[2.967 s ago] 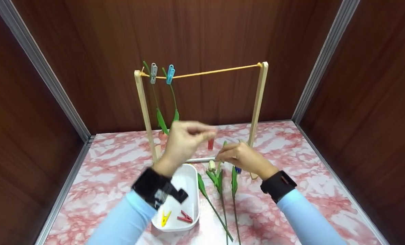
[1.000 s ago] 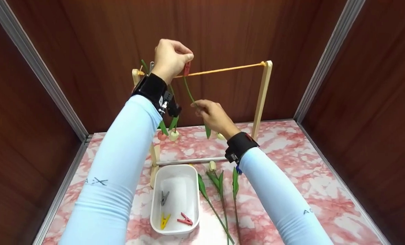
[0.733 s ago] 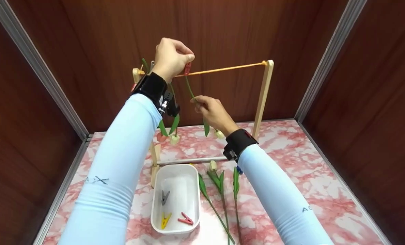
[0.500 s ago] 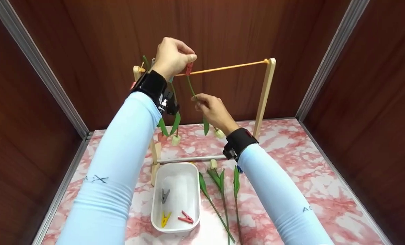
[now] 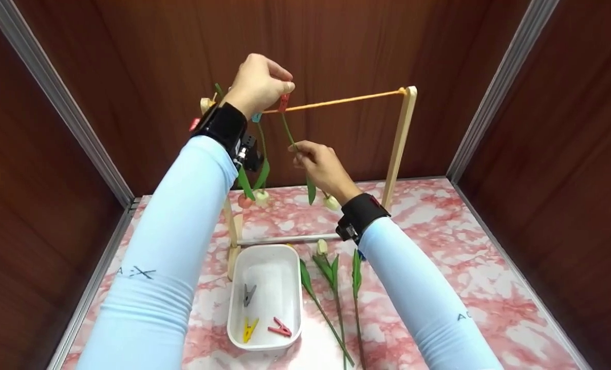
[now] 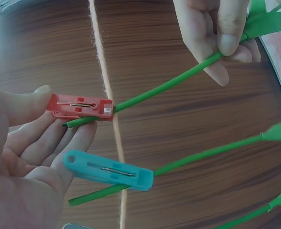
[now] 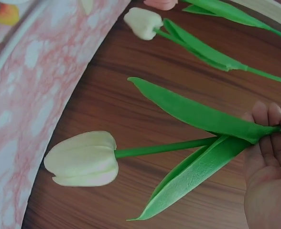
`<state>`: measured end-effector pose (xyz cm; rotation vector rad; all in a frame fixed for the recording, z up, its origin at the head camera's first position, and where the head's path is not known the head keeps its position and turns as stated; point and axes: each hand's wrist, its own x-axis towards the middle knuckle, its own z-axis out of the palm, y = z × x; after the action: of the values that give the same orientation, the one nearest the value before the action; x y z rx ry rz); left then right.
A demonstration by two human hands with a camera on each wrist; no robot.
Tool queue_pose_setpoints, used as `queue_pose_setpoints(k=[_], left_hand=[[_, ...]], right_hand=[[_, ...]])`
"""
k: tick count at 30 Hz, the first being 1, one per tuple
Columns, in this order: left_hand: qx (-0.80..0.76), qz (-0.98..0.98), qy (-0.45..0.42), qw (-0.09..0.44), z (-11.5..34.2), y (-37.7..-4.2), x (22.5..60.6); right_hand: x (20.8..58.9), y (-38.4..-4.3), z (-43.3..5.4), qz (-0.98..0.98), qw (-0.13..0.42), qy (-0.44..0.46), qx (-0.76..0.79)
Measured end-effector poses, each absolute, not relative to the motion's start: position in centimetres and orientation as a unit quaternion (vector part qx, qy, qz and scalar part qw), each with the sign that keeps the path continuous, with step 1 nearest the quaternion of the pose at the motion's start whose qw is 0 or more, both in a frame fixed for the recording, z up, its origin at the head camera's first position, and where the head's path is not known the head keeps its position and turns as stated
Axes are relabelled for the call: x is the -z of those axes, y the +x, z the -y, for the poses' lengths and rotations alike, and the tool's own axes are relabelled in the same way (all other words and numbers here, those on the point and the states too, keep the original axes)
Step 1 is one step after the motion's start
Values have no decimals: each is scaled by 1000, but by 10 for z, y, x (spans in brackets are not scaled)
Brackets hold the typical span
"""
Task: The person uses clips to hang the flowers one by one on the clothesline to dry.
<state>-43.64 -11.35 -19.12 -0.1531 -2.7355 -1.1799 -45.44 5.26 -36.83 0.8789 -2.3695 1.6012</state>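
My left hand (image 5: 261,82) is up at the orange cord (image 5: 346,101), pinching the handle end of a red clothespin (image 6: 83,106) between thumb and fingers. In the left wrist view the clothespin's tip sits at the cord, with a green stem (image 6: 169,84) running under it. Lower on that same stem, my right hand (image 5: 323,167) pinches it near the leaves. The flower is a white artificial tulip (image 7: 85,160), hanging head down with two long leaves in the right wrist view. Beside it, a blue clothespin (image 6: 109,171) clips another tulip's stem to the cord.
Two tulips hang further left, one white (image 5: 262,197), one pink (image 5: 245,201). A white tub (image 5: 233,308) holds grey (image 5: 249,295), yellow (image 5: 250,330) and red (image 5: 280,327) clothespins. Several tulips lie right of it, including a white one (image 5: 322,247). Wooden posts (image 5: 402,139) carry the cord.
Three seconds ago both hands were low over the table; they have since risen to the cord with the red clothespin and tulip. Over the last second the hands have barely moved.
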Motion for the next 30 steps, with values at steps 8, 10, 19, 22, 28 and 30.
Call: queue_pose_setpoints(k=[8,10,19,22,28,30], left_hand=[[389,916,-50,89,114,-436,188],[391,915,-43,90,114,-436,187],[366,927,-48,58,116,-432,185],[364,928,-54,56,116,-430,184],[341,936,-61,63,118,-430,180],[333,939,-61,54,119,-431,179]], right_hand=[[369,-453,-52,797,85,292,-522],[369,-453,-52,796,86,292,-523],[368,-454,-50,781,77,286,-550],[368,-454,-50,776,73,284,-559],[365,-453,-48,773,75,289,-559],[366,-454,-48,774,74,289,-558]])
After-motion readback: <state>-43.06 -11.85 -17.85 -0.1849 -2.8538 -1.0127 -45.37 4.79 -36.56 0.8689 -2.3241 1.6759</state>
